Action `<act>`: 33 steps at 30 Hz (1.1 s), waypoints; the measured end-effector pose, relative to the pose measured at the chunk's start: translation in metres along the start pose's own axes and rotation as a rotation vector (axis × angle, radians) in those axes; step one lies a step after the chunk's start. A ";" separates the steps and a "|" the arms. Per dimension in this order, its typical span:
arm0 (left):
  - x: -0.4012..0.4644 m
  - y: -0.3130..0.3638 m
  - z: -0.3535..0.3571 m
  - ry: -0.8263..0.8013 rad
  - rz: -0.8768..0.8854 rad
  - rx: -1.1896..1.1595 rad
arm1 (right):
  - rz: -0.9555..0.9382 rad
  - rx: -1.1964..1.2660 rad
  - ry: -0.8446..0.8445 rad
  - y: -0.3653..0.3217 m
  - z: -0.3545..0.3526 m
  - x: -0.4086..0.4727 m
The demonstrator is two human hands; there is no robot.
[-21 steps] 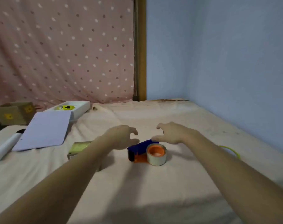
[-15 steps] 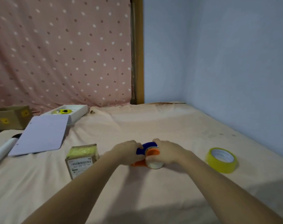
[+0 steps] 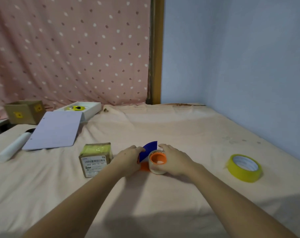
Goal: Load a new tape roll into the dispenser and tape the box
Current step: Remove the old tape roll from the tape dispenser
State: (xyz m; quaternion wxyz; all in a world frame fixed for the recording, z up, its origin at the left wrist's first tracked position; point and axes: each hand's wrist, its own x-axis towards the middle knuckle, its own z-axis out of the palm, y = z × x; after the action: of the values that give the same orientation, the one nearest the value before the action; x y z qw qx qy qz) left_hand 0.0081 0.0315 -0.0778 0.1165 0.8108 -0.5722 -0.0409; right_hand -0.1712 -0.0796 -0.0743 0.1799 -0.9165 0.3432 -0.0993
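Both hands are closed on the dispenser [image 3: 150, 156] in the middle of the sheet-covered bed [image 3: 163, 127]. The left hand [image 3: 130, 158] is clamped on the blue side plate and handle end, and the right hand [image 3: 175, 160] is wrapped round the old roll [image 3: 157, 164], fingers curled over its far side. The dispenser is being tipped up rather than left flat, its blue plate standing at an angle.

The step in hand is judged to be the very first one: the spent or nearly spent roll is being gripped so that it can be drawn off the orange hub [image 3: 158, 158]. What is called for next is a steady hold by the left hand while the roll is pulled sideways off the hub by the right. Only then can the fresh roll be fetched.

That new yellow tape roll [image 3: 243, 168] is seen lying flat, well apart to the right, untouched. The box to be taped [image 3: 96, 159], a small brown carton with a barcode label and yellow tape on its top, is sitting just beside the left wrist.

The dispenser itself is shown as a small blue-and-orange plastic thing. The roll on it looks pale and thin, with little tape left. Whether its cutter edge is exposed cannot be told.
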 end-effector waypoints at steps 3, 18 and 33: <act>-0.002 -0.011 -0.003 0.007 -0.031 0.010 | 0.001 0.002 -0.007 -0.012 0.008 0.004; 0.000 -0.020 0.005 0.052 -0.002 0.007 | -0.029 0.145 0.203 -0.004 -0.026 0.023; 0.000 0.010 -0.015 0.152 0.097 -0.027 | 0.276 -0.040 0.083 0.080 -0.030 0.022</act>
State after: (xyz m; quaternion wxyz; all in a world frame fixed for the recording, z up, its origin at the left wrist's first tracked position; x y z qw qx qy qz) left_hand 0.0022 0.0308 -0.0607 0.1725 0.7813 -0.5996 0.0189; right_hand -0.2115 -0.1584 -0.0776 0.1591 -0.8592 0.4750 -0.1045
